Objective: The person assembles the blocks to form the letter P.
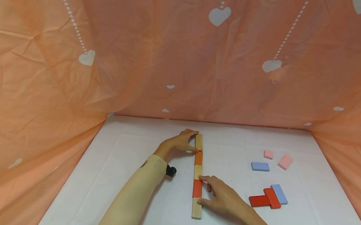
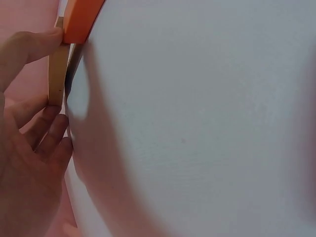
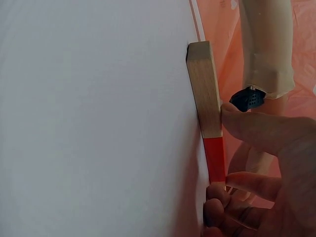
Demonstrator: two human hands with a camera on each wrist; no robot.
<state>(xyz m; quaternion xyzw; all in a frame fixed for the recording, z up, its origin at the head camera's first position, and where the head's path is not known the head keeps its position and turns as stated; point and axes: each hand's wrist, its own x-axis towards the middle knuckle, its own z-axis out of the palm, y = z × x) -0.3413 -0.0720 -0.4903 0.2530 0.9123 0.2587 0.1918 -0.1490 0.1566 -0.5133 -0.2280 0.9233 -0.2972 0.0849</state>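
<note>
Spanning the far wooden block [image 1: 198, 142] lengthwise, the left hand [image 1: 179, 141] is holding it between thumb and fingers. An orange block [image 1: 198, 158], middle wooden block [image 1: 198, 171], red block [image 1: 197, 189] and near wooden block [image 1: 196, 209] are continuing the line toward the person, mid-tabletop [image 1: 127, 151]. The right hand [image 1: 224, 199] is touching its right side, thumb and index wide apart; cannot tell whether it is squeezing. A blue block [image 1: 260, 166] is lying well apart, rightward.

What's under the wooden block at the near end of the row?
The wooden block sits on the white surface, which shows around its near end and left side. Whatever lies directly beneath it is covered, so I can't tell.
</note>
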